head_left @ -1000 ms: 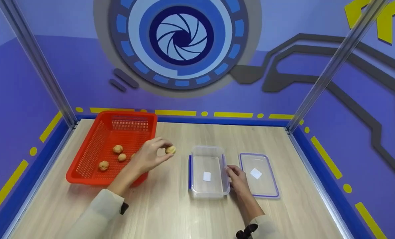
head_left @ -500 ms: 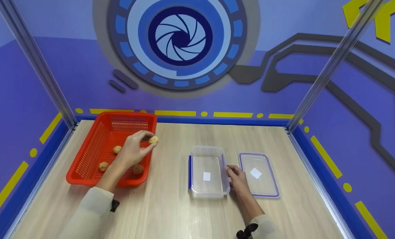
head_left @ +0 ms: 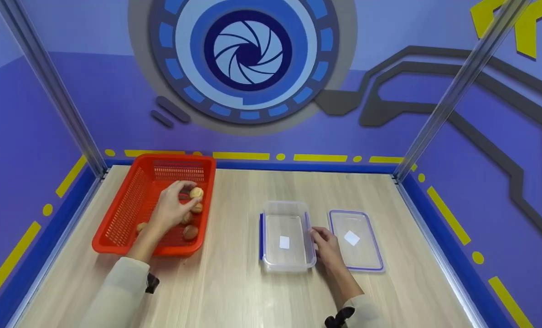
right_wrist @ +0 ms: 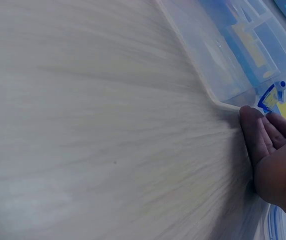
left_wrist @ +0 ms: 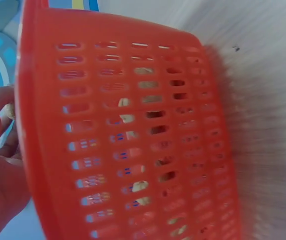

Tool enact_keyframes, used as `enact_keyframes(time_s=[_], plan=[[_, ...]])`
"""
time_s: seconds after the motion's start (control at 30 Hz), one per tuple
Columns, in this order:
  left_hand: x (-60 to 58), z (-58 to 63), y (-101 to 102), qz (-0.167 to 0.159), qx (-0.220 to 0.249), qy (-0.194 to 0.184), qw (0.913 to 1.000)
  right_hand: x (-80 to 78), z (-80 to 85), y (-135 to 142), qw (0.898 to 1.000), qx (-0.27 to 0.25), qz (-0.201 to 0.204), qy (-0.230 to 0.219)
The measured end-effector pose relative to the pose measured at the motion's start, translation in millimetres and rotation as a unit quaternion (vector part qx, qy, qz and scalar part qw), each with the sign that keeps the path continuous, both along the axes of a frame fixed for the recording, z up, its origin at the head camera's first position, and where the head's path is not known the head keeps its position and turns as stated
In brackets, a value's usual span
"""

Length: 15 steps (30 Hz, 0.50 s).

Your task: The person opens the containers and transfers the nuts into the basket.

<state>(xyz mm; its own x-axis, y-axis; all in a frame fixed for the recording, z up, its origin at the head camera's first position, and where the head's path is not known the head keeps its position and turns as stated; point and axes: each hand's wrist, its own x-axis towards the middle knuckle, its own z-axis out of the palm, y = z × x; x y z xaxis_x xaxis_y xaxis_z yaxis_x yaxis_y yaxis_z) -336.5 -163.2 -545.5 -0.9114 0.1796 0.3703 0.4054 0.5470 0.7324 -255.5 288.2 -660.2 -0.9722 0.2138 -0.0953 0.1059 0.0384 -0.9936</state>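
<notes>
In the head view my left hand (head_left: 169, 207) is over the red plastic basket (head_left: 108, 248), pinching a pale walnut (head_left: 197, 193) between thumb and fingers. Several more walnuts (head_left: 190, 233) lie on the basket floor, some partly hidden by that hand. In the left wrist view the slotted basket wall (left_wrist: 132, 100) covers most of the picture. My right hand (head_left: 327, 246) holds the right side of a clear plastic food container (head_left: 285, 266) at its rim. The right wrist view has its fingers (right_wrist: 255, 132) against the container's lower corner.
A clear lid (head_left: 364, 248) with a purple edge lies flat on the wooden table (head_left: 234, 291), right of the container. White paper squares show in the container and on the lid. Patterned panels (head_left: 271, 136) and metal posts (head_left: 462, 86) enclose the table.
My left hand has moved left, from the gap between basket and container to over the basket, still pinching the walnut. The right hand and container have stayed put.
</notes>
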Motion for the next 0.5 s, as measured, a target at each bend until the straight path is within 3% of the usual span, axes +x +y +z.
enact_keyframes(time_s=[0.27,0.43,0.5], plan=[[-2.9,-10.4,-4,0.023,0.0,-0.049,0.9985,-0.1,3.5,0,1.0,0.0,0.004,0.0],[-4.0,-20.8,-4,0.037,-0.026,-0.066,0.9968,5.1,17.6,-5,1.0,0.002,0.004,-0.003],[-4.3,-25.8,-4,0.04,-0.032,-0.069,0.9963,4.6,16.2,-5,1.0,0.004,0.002,0.0]])
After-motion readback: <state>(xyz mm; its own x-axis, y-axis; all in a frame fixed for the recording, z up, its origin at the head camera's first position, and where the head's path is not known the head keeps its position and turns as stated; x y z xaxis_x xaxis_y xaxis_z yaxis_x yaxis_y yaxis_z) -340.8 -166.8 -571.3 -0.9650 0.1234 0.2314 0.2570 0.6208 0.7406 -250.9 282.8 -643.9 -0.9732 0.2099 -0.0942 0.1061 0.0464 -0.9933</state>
